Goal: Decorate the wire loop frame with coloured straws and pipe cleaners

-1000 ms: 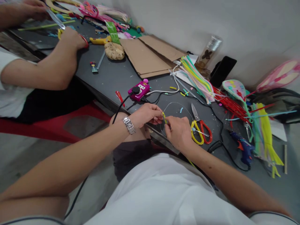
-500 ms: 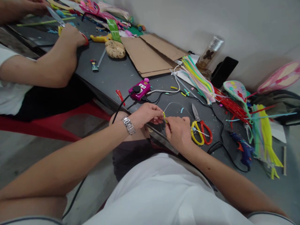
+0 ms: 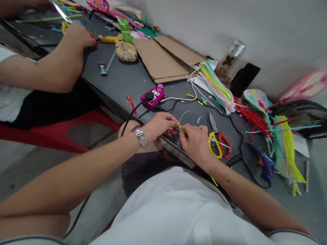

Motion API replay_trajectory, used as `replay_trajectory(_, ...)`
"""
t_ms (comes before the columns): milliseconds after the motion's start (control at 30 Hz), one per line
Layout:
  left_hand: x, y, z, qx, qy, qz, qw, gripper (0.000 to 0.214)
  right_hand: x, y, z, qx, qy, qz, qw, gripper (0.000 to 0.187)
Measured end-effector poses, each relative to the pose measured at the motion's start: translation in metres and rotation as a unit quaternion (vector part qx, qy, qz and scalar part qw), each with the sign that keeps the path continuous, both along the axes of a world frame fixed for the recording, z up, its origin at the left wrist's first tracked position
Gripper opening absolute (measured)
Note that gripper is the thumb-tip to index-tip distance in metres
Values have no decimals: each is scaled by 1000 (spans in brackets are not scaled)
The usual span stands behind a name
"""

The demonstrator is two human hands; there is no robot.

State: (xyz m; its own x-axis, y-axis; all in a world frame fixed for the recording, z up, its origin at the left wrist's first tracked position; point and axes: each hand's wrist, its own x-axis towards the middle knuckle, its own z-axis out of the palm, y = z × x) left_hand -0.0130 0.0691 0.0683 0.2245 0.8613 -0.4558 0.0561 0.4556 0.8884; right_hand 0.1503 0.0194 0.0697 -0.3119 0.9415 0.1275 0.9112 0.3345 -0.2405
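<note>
Above the table's front edge, my left hand [image 3: 162,126], with a metal watch at the wrist, pinches a short yellow pipe cleaner [image 3: 180,126] and a thin wire [image 3: 190,111]. The wire bows out in a loop over the tabletop. My right hand [image 3: 195,141] is closed on the other end of the yellow pipe cleaner, close against the left fingertips. A yellow strip end [image 3: 214,181] shows below my right forearm; whether it joins the held piece I cannot tell. Scissors [image 3: 217,137] with one yellow and one red handle lie just right of my right hand.
A magenta power socket [image 3: 152,97] with cables sits beyond my left hand. Pipe cleaner bundles [image 3: 217,86], a blue glue gun [image 3: 264,163] and a phone [image 3: 245,79] are at the right. Cardboard [image 3: 163,61] lies behind. At left, a co-worker's hand [image 3: 78,34] holds scissors.
My hands stay nearly in place on the yellow pipe cleaner, with slight finger movement. A yellow strip end now shows under my right forearm. The co-worker's scissors have shifted slightly.
</note>
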Motion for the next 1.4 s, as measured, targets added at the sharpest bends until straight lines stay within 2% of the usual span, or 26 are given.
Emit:
replay_trajectory(100, -2, -2, 3, 9, -22, -1, 1000, 5, 3, 2, 2, 17, 28, 17, 999, 13)
replay_trajectory(167, -3, -6, 10, 26, -66, 3, 997, 2, 7, 2, 9, 31, 85, 22, 996, 13)
replay_trajectory(233, -2, -12, 20, 57, -122, 13, 991, 9, 14, 1, 23, 40, 161, 28, 986, 12)
replay_trajectory(367, 12, -26, 49, 165, -199, 29, 966, 16, 31, -6, 66, 31, 292, 46, 955, 10)
replay_trajectory(467, 28, -37, 71, 227, -228, 22, 947, 18, 44, -15, 93, 8, 382, 54, 923, 7)
replay_trajectory(533, 38, -41, 84, 255, -231, 4, 939, 19, 53, -19, 106, -19, 454, 62, 889, 6)
replay_trajectory(633, 51, -45, 95, 290, -232, -25, 928, 18, 65, -24, 115, -69, 544, 57, 835, 11)
replay_trajectory(700, 57, -47, 99, 306, -235, -43, 922, 20, 72, -28, 118, -81, 567, 40, 819, 17)
replay_trajectory(900, 71, -49, 105, 299, -248, -84, 918, 22, 95, -36, 119, -31, 534, 15, 845, 24)
replay_trajectory(1100, 78, -51, 110, 295, -258, -103, 914, 24, 106, -36, 123, -55, 533, 43, 843, 25)
replay_trajectory(1200, 80, -52, 109, 303, -246, -108, 914, 23, 109, -35, 122, -90, 530, 70, 840, 25)
replay_trajectory(1400, 83, -55, 105, 290, -226, -98, 925, 27, 121, -22, 119, -235, 486, 116, 833, 30)
